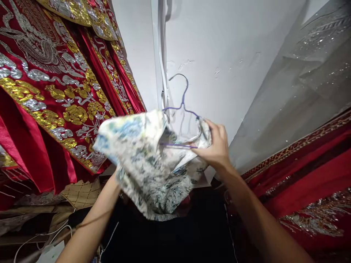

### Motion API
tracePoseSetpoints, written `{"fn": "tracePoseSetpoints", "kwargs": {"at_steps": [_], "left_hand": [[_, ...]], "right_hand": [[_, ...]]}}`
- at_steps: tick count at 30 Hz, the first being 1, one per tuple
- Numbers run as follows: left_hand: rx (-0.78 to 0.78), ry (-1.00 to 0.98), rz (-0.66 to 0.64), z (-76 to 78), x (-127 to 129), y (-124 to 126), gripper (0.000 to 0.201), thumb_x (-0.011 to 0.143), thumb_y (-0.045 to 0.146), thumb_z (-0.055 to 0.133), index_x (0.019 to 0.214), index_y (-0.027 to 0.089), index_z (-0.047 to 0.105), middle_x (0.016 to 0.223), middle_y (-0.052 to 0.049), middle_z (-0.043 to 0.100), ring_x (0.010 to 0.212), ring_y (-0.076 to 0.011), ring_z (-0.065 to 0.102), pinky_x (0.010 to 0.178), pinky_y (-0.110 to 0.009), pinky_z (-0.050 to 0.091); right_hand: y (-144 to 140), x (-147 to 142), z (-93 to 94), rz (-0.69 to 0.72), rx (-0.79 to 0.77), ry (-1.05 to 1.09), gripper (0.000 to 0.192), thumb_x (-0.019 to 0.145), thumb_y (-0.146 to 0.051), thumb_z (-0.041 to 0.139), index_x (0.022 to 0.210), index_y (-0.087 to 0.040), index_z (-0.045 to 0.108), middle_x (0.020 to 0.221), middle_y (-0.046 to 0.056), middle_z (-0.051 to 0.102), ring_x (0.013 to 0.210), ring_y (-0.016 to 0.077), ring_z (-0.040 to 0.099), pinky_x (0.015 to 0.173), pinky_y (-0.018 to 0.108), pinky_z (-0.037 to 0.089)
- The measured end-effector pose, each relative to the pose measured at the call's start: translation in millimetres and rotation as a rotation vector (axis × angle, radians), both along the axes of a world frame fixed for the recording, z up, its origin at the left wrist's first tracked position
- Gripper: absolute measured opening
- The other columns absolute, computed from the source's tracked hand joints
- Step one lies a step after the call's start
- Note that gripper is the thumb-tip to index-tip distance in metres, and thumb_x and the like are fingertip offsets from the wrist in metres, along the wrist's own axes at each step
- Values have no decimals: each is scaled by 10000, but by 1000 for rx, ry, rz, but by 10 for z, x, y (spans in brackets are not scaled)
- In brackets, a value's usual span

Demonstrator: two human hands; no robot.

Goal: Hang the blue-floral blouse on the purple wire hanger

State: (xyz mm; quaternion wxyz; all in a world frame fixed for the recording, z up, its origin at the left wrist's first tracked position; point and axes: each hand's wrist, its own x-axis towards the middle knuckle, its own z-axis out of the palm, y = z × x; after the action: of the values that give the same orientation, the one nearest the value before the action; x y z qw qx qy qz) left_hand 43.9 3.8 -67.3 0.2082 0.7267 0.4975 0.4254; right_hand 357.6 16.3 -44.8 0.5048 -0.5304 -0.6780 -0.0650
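Note:
A pale shirt-like garment (153, 160) with a blue and green floral print hangs in front of me, partly on a thin purple hanger (183, 106). The hanger's hook points up, and its lower bar shows through the garment's opening. My right hand (216, 144) is closed on the right shoulder of the garment and the hanger's end there, thumb near the lower bar. On the left, my forearm runs up under the cloth; my left hand is hidden by the garment, so its fingers do not show. The garment's left shoulder is raised and slightly blurred.
Red garments with gold and silver embroidery (75, 115) hang at the left. Sheer sparkly white fabric (315, 69) and red beaded fabric (315, 175) are at the right. A white wall (219, 47) with a vertical strip stands ahead. White cables (56, 232) lie at lower left.

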Motion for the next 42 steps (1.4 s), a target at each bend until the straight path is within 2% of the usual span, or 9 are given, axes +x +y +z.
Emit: {"fn": "tracePoseSetpoints", "kwargs": {"at_steps": [3,7,10,17,23,28,34,39,42], "left_hand": [[-299,-302,-76,-421,-148,-187,919,905,785,-27,1418,272,538,1301,-113,707,1226,-342,655,988,-540,559],[-418,-371,-40,-821,2,-451,898,760,775,635,1443,204,525,1379,-134,657,1379,-394,521,1161,-531,430],[-448,-329,-42,-971,128,-644,820,799,620,718,1470,200,502,1425,-130,622,1436,-358,467,1218,-518,356],[-569,-903,48,-1351,238,-914,866,736,449,849,1484,203,489,1436,-160,611,1407,-366,502,1196,-515,376],[-637,-908,33,-1401,409,-975,782,713,389,880,1408,181,586,1395,-162,643,1376,-363,535,1202,-509,359],[-572,-857,33,-1477,496,-967,706,741,419,848,1357,165,615,1310,-162,680,1290,-351,603,1162,-505,404],[254,-477,683,-1595,781,-990,688,771,344,823,1380,215,530,1381,-152,525,1335,-318,508,1148,-495,385],[136,-255,184,-1472,1034,-838,49,925,239,616,957,204,630,903,-42,640,889,-194,627,839,-317,504],[59,-305,77,-1450,1134,-716,183,952,241,559,776,200,534,721,6,534,653,-139,522,653,-255,434]], "right_hand": [[89,106,177,-61,-24,-21,887,704,-474,793,1507,-306,457,1219,117,521,1162,397,533,1023,578,433],[100,-28,362,21,-59,-161,958,676,-498,835,1531,-319,442,1226,128,525,1186,418,518,1036,602,412],[-50,-83,416,109,-70,-235,985,675,-484,856,1548,-334,425,1386,136,494,1298,429,466,1094,607,377],[-538,-111,-302,390,50,306,272,917,-436,667,1123,-271,733,1140,72,726,1160,312,637,1028,509,484],[-825,-761,-1223,480,-654,714,476,967,-563,520,652,-216,603,572,36,591,541,190,528,565,336,422],[-907,-897,-1213,517,-750,696,471,975,-542,497,653,-204,558,568,4,520,566,163,469,588,311,363],[-952,-797,-1116,526,-829,733,356,934,-463,565,684,-210,550,602,-4,518,553,146,415,566,300,313],[-967,-844,-1066,607,-902,818,343,886,-429,627,637,-200,572,536,-5,527,487,121,392,531,294,295],[-718,-772,-795,569,-832,932,330,826,-448,696,649,-185,605,489,-42,471,444,88,340,477,262,257]]}}
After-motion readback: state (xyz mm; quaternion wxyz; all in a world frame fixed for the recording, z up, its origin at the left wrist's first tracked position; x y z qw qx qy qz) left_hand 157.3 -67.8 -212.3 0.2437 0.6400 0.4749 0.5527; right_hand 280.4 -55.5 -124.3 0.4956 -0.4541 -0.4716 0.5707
